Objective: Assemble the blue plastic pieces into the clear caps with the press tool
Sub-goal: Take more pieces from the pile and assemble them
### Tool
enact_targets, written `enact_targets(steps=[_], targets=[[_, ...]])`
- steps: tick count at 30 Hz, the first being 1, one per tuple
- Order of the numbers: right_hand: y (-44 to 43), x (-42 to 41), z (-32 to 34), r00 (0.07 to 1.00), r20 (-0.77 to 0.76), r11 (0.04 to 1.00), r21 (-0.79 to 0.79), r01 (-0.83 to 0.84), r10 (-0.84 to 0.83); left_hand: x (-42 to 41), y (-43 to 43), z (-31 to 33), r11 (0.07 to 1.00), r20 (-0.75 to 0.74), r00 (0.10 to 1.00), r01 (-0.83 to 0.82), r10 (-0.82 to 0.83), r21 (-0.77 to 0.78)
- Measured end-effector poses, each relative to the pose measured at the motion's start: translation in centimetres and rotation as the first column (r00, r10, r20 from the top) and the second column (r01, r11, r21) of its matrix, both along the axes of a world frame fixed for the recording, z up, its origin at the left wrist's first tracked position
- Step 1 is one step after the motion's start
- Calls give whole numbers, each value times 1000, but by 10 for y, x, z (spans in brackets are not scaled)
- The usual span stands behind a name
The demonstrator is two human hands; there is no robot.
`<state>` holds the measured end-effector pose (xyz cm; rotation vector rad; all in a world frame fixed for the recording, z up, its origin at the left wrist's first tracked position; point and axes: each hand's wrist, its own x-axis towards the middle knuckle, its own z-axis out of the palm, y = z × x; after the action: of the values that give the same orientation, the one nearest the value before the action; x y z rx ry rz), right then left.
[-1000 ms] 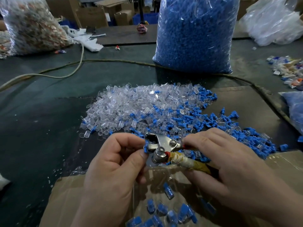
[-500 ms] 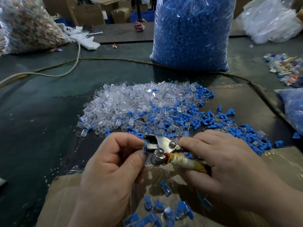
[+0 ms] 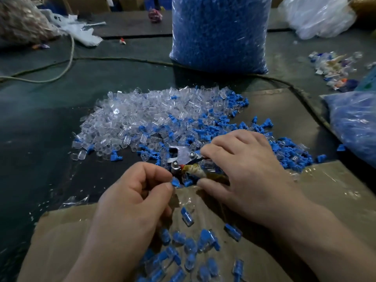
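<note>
Now | left hand [image 3: 132, 194] pinches blue piece [image 3: 175, 183] | right hand [image 3: 246, 169] grips press tool [image 3: 181, 155]

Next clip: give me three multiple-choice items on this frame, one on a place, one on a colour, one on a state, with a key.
1. The tall bag of blue pieces stands: A) beyond the clear caps; B) in a box; C) on the floor.
2. The piece pinched by the left hand is: A) red; B) blue; C) yellow.
3. The right hand: A) lies flat, empty; B) grips the press tool; C) holds a bag.
Key: 1 A, it rises behind the pile; 2 B, blue shows at the fingertips; 3 B, fingers curl round its wrapped handle.
</note>
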<state>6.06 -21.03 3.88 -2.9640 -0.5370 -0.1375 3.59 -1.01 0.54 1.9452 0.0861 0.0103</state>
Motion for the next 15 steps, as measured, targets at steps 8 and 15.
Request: enact_targets(steps=[8, 15], targets=[[18, -18, 0, 963, 168, 964, 132, -231, 208, -11, -6, 6, 990, 235, 969, 39, -71, 136], [23, -23, 2, 962, 184, 934, 260, -244, 200, -7, -1, 11, 987, 135, 983, 106, -122, 119]])
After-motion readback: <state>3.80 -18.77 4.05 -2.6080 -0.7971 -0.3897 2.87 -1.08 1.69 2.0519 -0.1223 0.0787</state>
